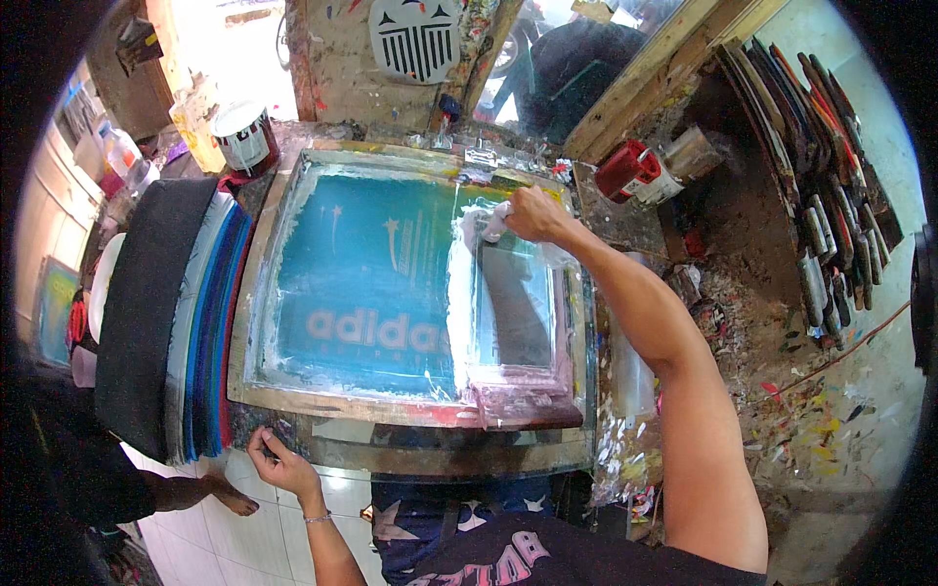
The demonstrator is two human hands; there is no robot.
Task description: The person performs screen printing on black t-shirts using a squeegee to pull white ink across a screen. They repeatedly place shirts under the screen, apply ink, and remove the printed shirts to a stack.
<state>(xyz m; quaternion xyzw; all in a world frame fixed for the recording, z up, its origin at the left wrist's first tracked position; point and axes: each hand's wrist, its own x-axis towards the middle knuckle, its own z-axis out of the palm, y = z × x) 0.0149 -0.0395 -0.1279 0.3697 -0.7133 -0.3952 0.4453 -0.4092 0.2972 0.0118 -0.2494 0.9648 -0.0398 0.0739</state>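
Note:
A framed printing screen (362, 264) with teal mesh, pale lettering and white ink smears lies on the worktable. My right hand (532, 217) grips a white, ink-smeared tool (494, 223) at the screen's upper right, its exact shape hard to make out. Below that, a smaller pane-like frame (508, 303) covers the screen's right part. My left hand (280, 462) is low at the table's front edge, left of the screen, with fingers loosely curled and slightly apart, holding nothing visible. Beside it is a stack of dark and coloured fabric (156, 313).
A white tub (241, 137) stands at back left, a red can (625, 171) at back right. Several blade-like boards (801, 186) hang on the right. A paint-spattered surface (811, 430) lies below them. Another person's bare foot (225, 493) is on the tiled floor at lower left.

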